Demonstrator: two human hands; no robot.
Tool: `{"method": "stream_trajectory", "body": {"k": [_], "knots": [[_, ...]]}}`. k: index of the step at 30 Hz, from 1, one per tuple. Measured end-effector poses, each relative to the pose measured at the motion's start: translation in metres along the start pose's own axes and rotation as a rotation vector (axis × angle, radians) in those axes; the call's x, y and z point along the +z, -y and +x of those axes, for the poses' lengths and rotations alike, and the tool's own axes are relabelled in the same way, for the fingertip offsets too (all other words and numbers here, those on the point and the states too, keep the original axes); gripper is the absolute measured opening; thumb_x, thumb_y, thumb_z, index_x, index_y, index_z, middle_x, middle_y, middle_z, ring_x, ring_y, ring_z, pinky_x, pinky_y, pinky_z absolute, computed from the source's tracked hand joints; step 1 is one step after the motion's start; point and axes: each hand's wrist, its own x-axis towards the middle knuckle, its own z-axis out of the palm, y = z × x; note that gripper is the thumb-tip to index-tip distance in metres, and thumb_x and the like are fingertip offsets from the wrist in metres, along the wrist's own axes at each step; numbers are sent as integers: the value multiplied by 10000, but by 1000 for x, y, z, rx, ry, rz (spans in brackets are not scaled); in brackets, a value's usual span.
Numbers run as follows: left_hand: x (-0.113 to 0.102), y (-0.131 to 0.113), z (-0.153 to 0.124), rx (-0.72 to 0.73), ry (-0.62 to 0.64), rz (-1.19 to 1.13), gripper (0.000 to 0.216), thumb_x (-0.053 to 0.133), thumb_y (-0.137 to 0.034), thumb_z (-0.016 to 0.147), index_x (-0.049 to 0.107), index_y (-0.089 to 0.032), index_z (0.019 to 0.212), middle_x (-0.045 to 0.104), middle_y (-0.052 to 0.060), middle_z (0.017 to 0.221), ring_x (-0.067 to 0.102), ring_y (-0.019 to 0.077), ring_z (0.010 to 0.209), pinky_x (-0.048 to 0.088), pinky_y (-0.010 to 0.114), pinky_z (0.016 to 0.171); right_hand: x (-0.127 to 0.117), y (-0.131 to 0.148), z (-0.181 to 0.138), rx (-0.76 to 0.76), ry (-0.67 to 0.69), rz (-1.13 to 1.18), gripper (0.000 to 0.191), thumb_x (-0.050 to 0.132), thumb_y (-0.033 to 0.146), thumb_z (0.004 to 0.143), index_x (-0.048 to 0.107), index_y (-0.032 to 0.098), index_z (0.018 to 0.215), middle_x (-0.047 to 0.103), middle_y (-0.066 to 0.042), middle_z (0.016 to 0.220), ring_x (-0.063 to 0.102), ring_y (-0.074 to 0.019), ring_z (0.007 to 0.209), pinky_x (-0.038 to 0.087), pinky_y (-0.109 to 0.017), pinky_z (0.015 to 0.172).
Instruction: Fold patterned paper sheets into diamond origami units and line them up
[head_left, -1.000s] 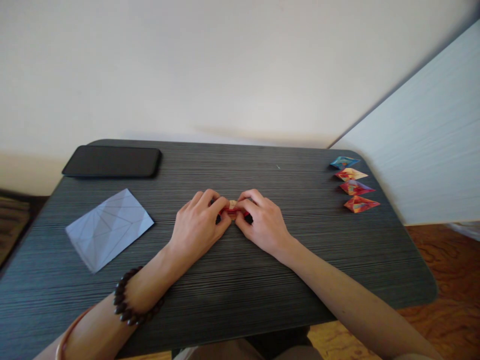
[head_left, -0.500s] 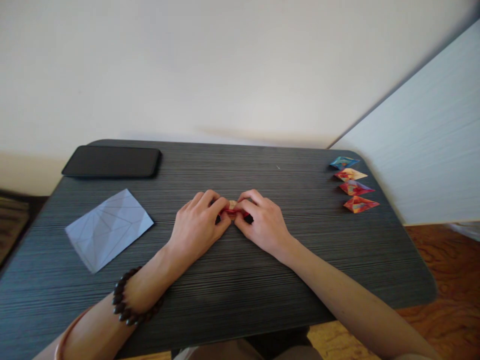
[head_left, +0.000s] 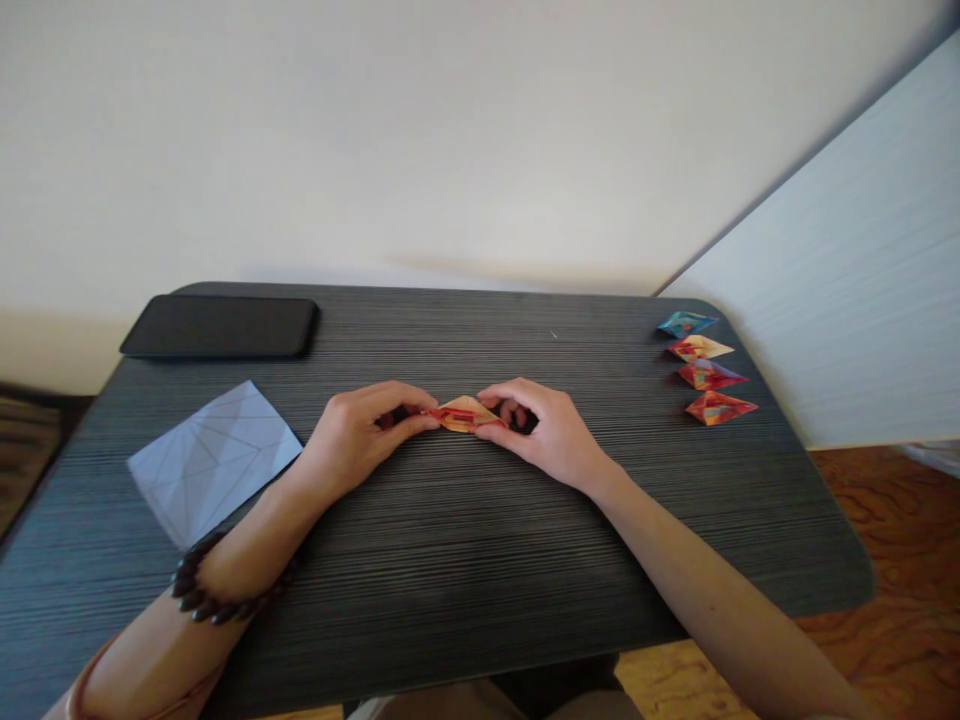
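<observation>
A small folded paper boat (head_left: pixel 466 413), orange, yellow and red, lies crosswise between my hands in the middle of the dark table. My left hand (head_left: pixel 367 430) pinches its left tip between thumb and forefinger. At the other end, my right hand (head_left: pixel 544 425) has the thumb at the front edge and the fingers behind, closed on the right tip. The boat's middle shows between them, with an open fold along its top. A beaded bracelet circles my left wrist.
A black phone (head_left: pixel 221 326) lies at the back left. Creased pale paper (head_left: pixel 217 455) is in front of it, close to my left forearm. Along the right edge stand several folded paper boats, among them a blue one (head_left: pixel 686 324) and a red one (head_left: pixel 720 408).
My left hand has moved left and my right hand slightly right, both from the boat's middle to its tips. More of the folded paper shows now.
</observation>
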Motion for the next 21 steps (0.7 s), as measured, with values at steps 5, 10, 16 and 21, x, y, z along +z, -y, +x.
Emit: {"method": "stream_trajectory", "body": {"k": [5,10,16,21], "knots": [[2,2,0,29,-66,-58,151,661,-349,796,719,-235,875,702,-3,958,641,150,859,480,233,678,-8,-14,1,94,9,218,244,682,302,780,662,214,1006,719,-13,942,686,-136,796,554,-281,772],[6,3,0,32,-96,-65,116,671,-331,789,737,-246,833,702,-3,942,649,144,829,493,252,712,0,-10,1,40,-76,155,183,704,309,759,674,210,910,729,-3,869,685,-133,737,557,-265,723],[5,4,0,26,-135,-55,94,687,-311,776,738,-233,792,704,1,878,649,141,808,499,260,729,2,-6,1,25,-97,83,138,697,323,769,682,214,852,720,15,789,640,-106,642,509,-225,631],[3,4,1,-10,-120,-74,126,687,-342,773,728,-241,838,706,-9,921,645,141,843,491,243,697,-7,-10,3,-46,-50,-25,145,692,325,776,709,223,877,710,15,797,594,-98,639,461,-224,630]]}}
